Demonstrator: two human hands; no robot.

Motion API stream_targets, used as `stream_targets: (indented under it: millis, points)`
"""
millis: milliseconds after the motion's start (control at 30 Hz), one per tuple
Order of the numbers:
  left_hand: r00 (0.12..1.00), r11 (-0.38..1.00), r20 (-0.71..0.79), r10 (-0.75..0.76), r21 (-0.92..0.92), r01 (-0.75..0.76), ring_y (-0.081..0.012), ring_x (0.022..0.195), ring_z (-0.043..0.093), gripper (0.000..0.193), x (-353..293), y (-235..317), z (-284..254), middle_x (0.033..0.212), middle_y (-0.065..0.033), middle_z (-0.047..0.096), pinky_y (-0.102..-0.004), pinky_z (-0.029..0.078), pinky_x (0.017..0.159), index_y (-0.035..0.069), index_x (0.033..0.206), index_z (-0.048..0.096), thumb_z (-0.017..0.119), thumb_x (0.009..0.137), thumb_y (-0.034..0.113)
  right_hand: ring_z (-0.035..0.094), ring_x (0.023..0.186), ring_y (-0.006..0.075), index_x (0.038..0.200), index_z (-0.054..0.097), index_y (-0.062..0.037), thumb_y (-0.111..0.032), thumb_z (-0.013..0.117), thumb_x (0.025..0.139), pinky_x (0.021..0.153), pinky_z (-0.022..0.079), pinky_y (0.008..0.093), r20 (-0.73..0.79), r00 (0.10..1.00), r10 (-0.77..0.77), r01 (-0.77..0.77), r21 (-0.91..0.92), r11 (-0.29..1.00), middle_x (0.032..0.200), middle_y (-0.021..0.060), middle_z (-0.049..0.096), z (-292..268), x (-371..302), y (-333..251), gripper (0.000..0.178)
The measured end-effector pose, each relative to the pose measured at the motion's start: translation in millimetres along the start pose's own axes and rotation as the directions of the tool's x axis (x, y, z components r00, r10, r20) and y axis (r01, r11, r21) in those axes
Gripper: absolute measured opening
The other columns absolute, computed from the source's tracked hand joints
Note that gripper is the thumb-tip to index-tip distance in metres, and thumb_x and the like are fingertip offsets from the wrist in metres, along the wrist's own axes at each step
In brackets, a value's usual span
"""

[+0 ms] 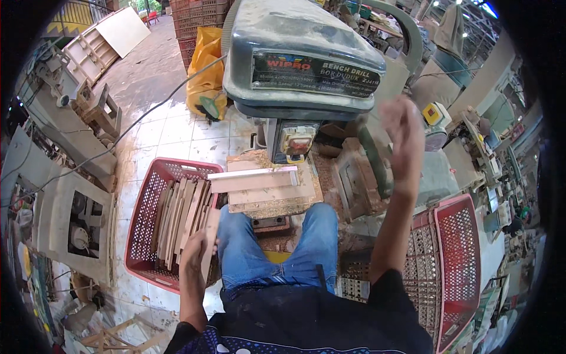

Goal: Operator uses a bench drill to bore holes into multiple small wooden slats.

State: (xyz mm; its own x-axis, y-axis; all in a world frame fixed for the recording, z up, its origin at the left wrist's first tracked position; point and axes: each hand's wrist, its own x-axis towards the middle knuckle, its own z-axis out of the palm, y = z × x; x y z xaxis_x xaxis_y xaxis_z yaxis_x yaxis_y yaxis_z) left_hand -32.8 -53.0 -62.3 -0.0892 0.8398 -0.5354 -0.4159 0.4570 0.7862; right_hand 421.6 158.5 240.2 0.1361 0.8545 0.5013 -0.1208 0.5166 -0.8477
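slats (180, 218) crowd red crate (134, 236)

left hand (193, 255) closes around a flat, straight-edged wooden slat (212, 226) at the perforated plastic crate's right side; right hand (403, 131), raised and blurred, is beside the dust-coated drill (300, 35), its grip impossible to tell.

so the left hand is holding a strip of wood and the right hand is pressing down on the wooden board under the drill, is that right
Not quite: the head view shows the right hand raised to the right of the drill, away from the wooden board. The left hand is indeed holding a strip of wood.
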Motion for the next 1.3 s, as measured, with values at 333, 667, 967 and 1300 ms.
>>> stream_targets:
  millis: [333, 667, 967, 1300]
  points:
    - [0.974, 0.998, -0.221, -0.048, -0.040, 0.040, -0.0194, 0.064, 0.065, 0.050, -12.8, -115.5, -100.7, 0.088, -0.0099, 0.068, -0.0327, 0.056, 0.055, 0.006, 0.118, 0.061, 0.049, 0.102, 0.052, 0.062, 0.103, 0.0155, 0.128, 0.064, 0.0011, -0.039, 0.052, 0.104, 0.084, 0.048, 0.0252, 0.229, 0.968, 0.108, -0.096, -0.059, 0.994, 0.118, 0.0121, 0.068, 67.6, 180.3, 11.8, 0.048]
    - [0.935, 0.993, -0.335, -0.114, -0.007, 0.118, -0.0169, 0.054, 0.062, 0.056, -15.3, -131.8, -78.1, 0.074, -0.0054, 0.066, -0.0320, 0.051, 0.045, 0.007, 0.105, 0.064, 0.043, 0.103, 0.058, 0.065, 0.087, 0.0162, 0.107, 0.071, -0.0005, -0.031, 0.061, 0.100, 0.077, 0.050, 0.0304, 0.332, 0.911, 0.243, -0.024, -0.547, 0.837, 0.096, 0.0097, 0.072, 6.4, -34.9, -37.5, 0.033]
    - [0.952, 0.994, -0.287, -0.105, -0.012, 0.106, -0.0161, 0.055, 0.063, 0.044, -8.9, -125.6, -80.1, 0.083, -0.0063, 0.072, -0.0306, 0.051, 0.045, 0.009, 0.112, 0.062, 0.046, 0.105, 0.049, 0.070, 0.077, 0.0250, 0.110, 0.064, 0.0035, -0.020, 0.065, 0.097, 0.073, 0.053, 0.0399, 0.093, 0.887, 0.452, -0.250, -0.726, 0.640, 0.083, 0.0150, 0.071, -3.7, -125.1, 88.1, 0.027]
    - [0.967, 0.983, -0.227, -0.116, -0.166, 0.079, -0.0179, 0.061, 0.065, 0.043, -3.4, -134.5, -78.8, 0.091, -0.0098, 0.071, -0.0281, 0.053, 0.051, 0.010, 0.129, 0.052, 0.043, 0.106, 0.045, 0.049, 0.054, 0.0213, 0.080, 0.061, 0.0058, -0.019, 0.068, 0.085, 0.057, 0.043, 0.0391, -0.083, 0.974, 0.208, -0.212, -0.650, 0.730, 0.061, 0.0153, 0.057, 9.8, -111.9, 248.8, 0.026]
